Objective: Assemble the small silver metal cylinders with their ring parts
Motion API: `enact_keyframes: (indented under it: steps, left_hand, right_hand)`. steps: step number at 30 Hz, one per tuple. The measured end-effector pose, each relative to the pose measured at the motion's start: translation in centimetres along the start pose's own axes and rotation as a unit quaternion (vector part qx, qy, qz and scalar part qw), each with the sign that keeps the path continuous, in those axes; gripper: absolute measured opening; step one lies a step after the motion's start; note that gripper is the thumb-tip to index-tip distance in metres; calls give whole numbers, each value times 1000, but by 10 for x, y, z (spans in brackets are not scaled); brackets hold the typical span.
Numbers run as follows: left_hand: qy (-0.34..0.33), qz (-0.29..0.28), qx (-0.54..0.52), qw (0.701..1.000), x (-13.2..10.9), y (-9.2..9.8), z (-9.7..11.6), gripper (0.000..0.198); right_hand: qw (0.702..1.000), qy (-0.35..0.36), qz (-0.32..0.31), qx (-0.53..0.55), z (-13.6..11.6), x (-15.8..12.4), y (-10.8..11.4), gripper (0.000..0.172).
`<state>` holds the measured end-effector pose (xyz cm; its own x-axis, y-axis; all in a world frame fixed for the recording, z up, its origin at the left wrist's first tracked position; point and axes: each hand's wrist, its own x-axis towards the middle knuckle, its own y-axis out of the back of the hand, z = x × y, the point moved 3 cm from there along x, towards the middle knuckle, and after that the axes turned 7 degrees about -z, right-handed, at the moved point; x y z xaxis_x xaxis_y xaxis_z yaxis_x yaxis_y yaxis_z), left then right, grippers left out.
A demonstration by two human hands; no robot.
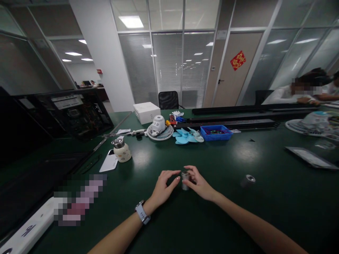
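Note:
A small silvery metal cylinder (185, 186) stands upright on the dark green table in front of me. My right hand (198, 183) is closed around it from the right, its thumb across the near side and its index finger over the top. To the left of the cylinder is my left hand (164, 185), with thumb and fingers apart and the fingertips close to its side. Nothing shows between the left thumb and fingers. Farther right stands a second, similar metal cylinder (249, 180), untouched by either hand.
On the left are a cream bottle (123, 152), a white phone (108, 162) and an opened computer case (76, 113). Along the back lie fan parts (160, 132), light blue fan blades (182, 137), a blue tray (215, 137) and a white box (147, 112). People (280, 93) sit at far right.

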<state>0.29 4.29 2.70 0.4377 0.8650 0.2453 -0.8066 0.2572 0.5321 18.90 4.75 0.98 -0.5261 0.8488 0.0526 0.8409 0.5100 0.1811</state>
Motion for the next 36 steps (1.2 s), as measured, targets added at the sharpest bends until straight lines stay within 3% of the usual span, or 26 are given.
enact_keyframes:
  steps: [8,13,20,27,33,36]
  left_hand:
    - [12,4,4,1000,4,0,-3,23]
    - [-10,0,9,1000,3,-2,-3,19]
    - [-14,83,54,995,6,14,-2,21]
    - [50,6,192,980,7,13,-25,20]
    - [53,-5,220,974,3,6,-32,22]
    - [58,0,216,975,1,6,-32,32]
  right_hand:
    - [994,9,-12,-108,-14,-8,-10,44]
    - [994,27,-25,-106,-21,-9,-12,42]
    - [998,8,0,-63,-18,-9,-7,40]
    - [998,14,52,-29,2,-5,12,37]
    - [995,16,61,-72,2,-6,16,35]
    - [993,6,71,-93,1,-8,17,44]
